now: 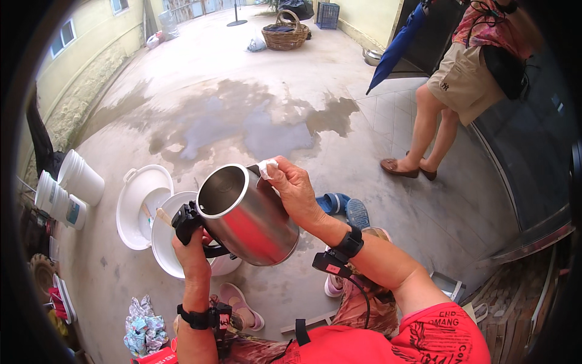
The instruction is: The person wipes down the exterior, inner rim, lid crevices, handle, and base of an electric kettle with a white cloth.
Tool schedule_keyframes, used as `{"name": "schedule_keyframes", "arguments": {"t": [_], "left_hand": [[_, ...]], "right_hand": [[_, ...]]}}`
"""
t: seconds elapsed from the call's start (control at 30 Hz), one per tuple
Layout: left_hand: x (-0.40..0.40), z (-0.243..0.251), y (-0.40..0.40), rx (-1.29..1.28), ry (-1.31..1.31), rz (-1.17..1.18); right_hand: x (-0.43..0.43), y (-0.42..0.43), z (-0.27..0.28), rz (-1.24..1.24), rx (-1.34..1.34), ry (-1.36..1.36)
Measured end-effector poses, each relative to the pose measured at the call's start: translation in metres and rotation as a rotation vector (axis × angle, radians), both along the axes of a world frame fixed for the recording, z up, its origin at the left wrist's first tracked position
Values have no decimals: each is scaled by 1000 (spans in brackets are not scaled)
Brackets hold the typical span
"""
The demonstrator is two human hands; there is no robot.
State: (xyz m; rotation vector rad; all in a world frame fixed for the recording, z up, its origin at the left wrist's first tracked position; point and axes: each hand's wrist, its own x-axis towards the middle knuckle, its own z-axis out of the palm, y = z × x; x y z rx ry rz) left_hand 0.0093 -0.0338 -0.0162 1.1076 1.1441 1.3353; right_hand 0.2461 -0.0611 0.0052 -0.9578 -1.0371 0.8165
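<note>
A stainless steel electric kettle (259,227) is held up in front of me, tilted so that its open mouth with a white rim shows. My left hand (193,257) grips its black handle (185,222) on the left side. With thumb and fingers, my right hand (293,184) pinches a small white wad (268,169), perhaps tissue or cloth, against the outside near the spout. Below and behind the kettle stands a round white basin (164,241), partly hidden. A wooden handle (164,216) sticks up at its edge.
Beyond it lies another white basin (126,214). White buckets (84,175) stand at left, and crumpled cloths (145,325) lie at lower left. Blue slippers (357,211) rest ahead to the right. A person (468,77) stands near a blue umbrella (395,50). Puddles (277,132) wet the concrete.
</note>
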Motion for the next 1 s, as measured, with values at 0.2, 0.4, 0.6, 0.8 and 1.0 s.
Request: {"name": "schedule_keyframes", "arguments": {"t": [0.2, 0.4, 0.6, 0.8, 1.0], "left_hand": [[-4, 3, -1, -16, 24, -1], [-4, 4, -3, -11, 59, -5], [-3, 8, -5, -15, 39, 32], [-8, 4, -2, 21, 146, -18], [0, 12, -7, 0, 55, 2]], "right_hand": [[-5, 5, -3, 0, 28, 54], [-3, 4, -1, 1, -6, 24], [-6, 6, 1, 16, 0, 83], [-8, 7, 0, 29, 29, 90], [-3, 7, -1, -13, 6, 49]]}}
